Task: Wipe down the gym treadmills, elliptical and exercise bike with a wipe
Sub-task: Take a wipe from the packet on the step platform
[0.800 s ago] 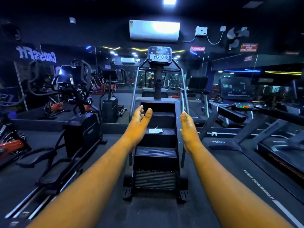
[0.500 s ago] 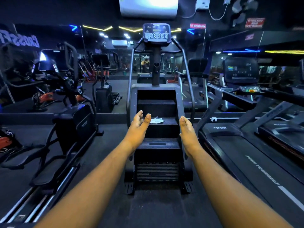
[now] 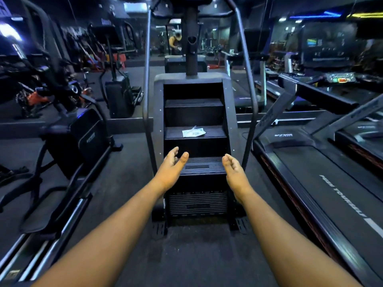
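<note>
Fingers on my left hand and right hand are loose and empty. I judge I'm reaching for the wipe, lying on a step of the stair climber ahead; next, pinch it.

This is a dimly lit commercial gym, packed with cardio machines on a dark rubber floor. A black stair-climber machine with ribbed steps and grey side rails stands in the middle, a black treadmill with a long printed belt lies to its right, and a black elliptical trainer with foot pedals stands to its left. More machines and blue and yellow neon strip lights fill the background.
</note>
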Tool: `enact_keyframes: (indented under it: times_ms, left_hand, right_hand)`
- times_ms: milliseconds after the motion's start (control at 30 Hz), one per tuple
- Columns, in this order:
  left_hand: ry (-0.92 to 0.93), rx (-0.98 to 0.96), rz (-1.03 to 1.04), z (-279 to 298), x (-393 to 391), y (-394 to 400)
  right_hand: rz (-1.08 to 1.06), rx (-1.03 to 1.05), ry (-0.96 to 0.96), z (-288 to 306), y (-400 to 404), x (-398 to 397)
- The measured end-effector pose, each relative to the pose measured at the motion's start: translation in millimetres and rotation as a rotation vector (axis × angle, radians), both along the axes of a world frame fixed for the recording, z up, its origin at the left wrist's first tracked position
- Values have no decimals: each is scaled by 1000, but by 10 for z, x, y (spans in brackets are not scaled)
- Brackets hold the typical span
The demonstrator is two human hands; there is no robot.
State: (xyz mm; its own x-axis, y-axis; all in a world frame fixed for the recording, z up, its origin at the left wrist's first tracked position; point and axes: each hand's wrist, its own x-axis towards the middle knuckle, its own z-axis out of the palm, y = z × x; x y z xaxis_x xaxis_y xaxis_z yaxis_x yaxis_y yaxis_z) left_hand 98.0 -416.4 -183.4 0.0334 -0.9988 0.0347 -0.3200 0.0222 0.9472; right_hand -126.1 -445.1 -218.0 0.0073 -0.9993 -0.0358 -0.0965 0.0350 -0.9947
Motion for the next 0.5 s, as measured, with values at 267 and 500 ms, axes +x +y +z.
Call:
enact_keyframes:
  times_ms: [267, 500]
  left_hand:
    - [-234, 99, -1, -552, -77, -1308]
    - [-314, 169, -19, -957, 143, -2479]
  right_hand:
    - [82, 112, 46, -552, -1500, -142]
    - [134, 161, 138, -844, -2768, -16]
